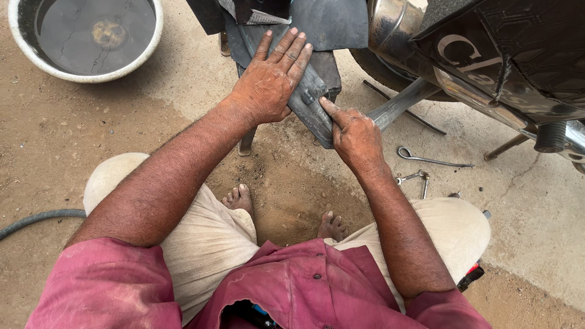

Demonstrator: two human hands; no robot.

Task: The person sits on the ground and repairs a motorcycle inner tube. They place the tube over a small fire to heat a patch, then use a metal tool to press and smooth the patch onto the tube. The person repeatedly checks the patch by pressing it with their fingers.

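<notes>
Pressing flat on a strip of black rubber inner tube [314,113] — left hand [271,82], fingers spread and open, palm down, gripping nothing. Tube lies draped over a small dark stool [326,64] in front of the seated person, its lower end hanging past the stool's edge.

Right hand [356,137]: mostly curled, thumb extended and pushing on the tube just beside a small dark valve or patch [308,97]; whether it holds a small tool cannot be told.

Nearby items: basin of water [85,39] on the ground at upper left; grey hose [36,219] at left; wrenches [426,161] on the concrete to the right; motorcycle exhaust and bodywork [487,55] close at upper right.

Risks, as judged — the overhanging end could slide off the stool if the flat palm eases; thumb pressure near the edge may crease the rubber; bare feet [241,198] sit directly below the work, near loose tools.
</notes>
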